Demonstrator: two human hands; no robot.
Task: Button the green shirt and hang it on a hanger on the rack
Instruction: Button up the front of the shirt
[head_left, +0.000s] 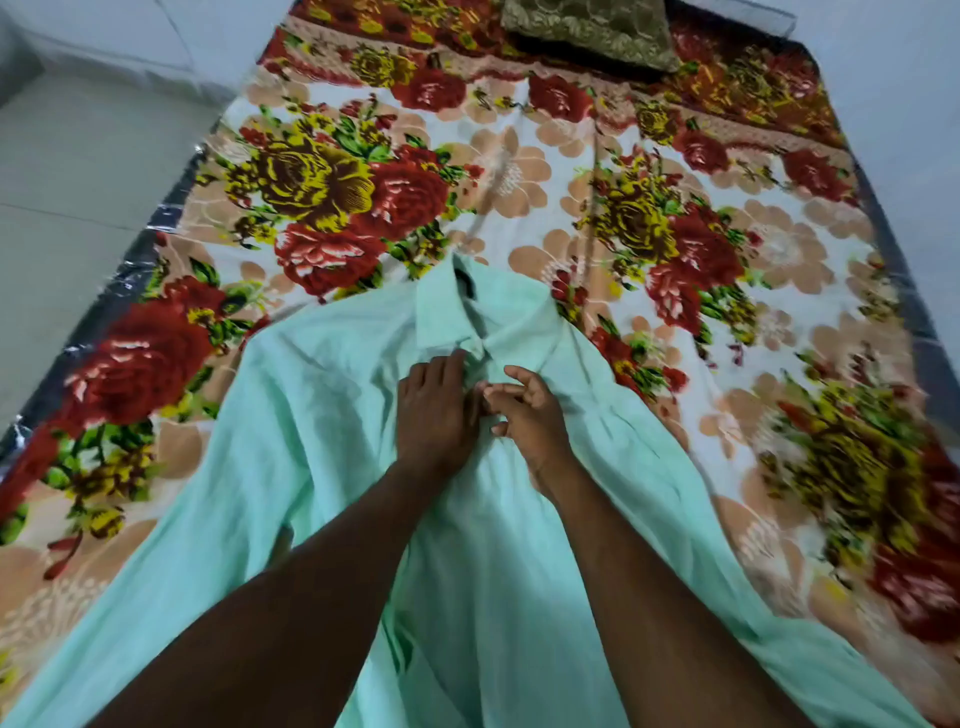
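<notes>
A pale green shirt (311, 415) lies spread front-up on a bed, its collar (467, 306) pointing away from me and its sleeves fanned out to both sides. My left hand (436, 410) rests on the shirt's front just below the collar, fingers pressing the cloth at the placket. My right hand (524, 410) sits right beside it, fingertips pinching the placket edge near the top. Any button under the fingers is hidden. No hanger or rack is in view.
A floral bedsheet (649, 208) in red, yellow and peach covers the bed. A brown-gold patterned cushion (587, 26) lies at the far end. Pale floor (78, 171) runs along the left, and dark mattress edges show on both sides.
</notes>
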